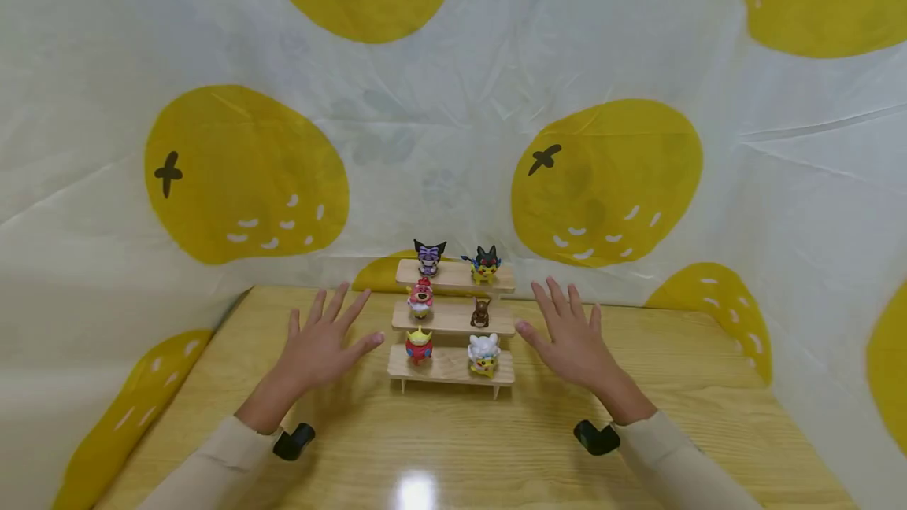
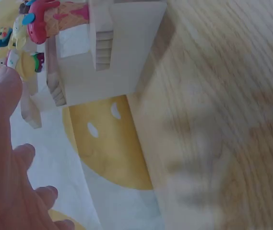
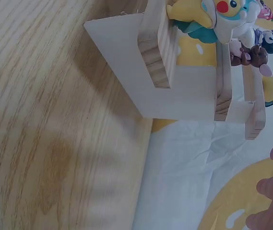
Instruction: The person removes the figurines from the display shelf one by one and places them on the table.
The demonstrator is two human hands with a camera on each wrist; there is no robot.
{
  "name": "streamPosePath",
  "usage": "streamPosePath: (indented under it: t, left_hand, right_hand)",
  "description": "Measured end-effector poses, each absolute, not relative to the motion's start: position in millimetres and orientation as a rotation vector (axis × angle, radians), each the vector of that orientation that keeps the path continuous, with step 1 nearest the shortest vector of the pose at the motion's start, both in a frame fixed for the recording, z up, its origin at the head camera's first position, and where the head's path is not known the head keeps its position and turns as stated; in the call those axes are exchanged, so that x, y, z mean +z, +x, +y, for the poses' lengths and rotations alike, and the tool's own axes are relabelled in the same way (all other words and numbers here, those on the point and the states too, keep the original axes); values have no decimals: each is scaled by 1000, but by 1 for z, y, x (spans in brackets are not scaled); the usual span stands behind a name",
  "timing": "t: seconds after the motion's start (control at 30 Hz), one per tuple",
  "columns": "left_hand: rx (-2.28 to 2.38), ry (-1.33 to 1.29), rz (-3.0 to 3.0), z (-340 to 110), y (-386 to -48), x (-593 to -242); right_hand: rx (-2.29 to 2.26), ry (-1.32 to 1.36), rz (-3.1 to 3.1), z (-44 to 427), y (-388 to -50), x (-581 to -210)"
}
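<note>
On the table, a wooden stand with three steps, placed in the middle between the two hands. Just beside the stand, on its left side: left hand, grip wide, fingers straight and spread, with a small gap from thumb to wood. Just beside the stand, on its right side: right hand, equally wide and spread, also with a small gap at the thumb.

On the top step of the stand, at left, a black-and-purple figure; at right, a yellow figure in black hood. On the middle step, a pink figure at left and a brown figure at right. On the lowest step, a red figure at left and a yellow figure in white hood at right.

In the way, in the head view: pink head before the edge of the top step. In the left wrist view, thumb over part of the figures on the stand.

Behind the stand, a white cloth with large yellow fruits. Nearer than the stand, a shine of light on the table, and at each wrist a black device below a pale sleeve.
</note>
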State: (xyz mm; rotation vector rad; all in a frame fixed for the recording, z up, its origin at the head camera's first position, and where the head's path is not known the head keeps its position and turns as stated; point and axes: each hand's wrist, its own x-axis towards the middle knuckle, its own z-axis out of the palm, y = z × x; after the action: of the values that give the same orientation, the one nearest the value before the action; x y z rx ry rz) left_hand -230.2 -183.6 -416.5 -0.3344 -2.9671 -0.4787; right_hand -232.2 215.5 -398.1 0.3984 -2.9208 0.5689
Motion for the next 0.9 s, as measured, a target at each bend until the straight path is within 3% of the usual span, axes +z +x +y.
streamPosePath:
  t: [0.5, 0.9]
  left_hand:
    - [-812, -490, -2834, -175, -241, -430]
    - [-1162, -450, -2784, -169, -251, -446]
  right_hand:
    - [699, 414, -2925, 215, -239, -400]
    - [936, 498, -2853, 206, -245, -393]
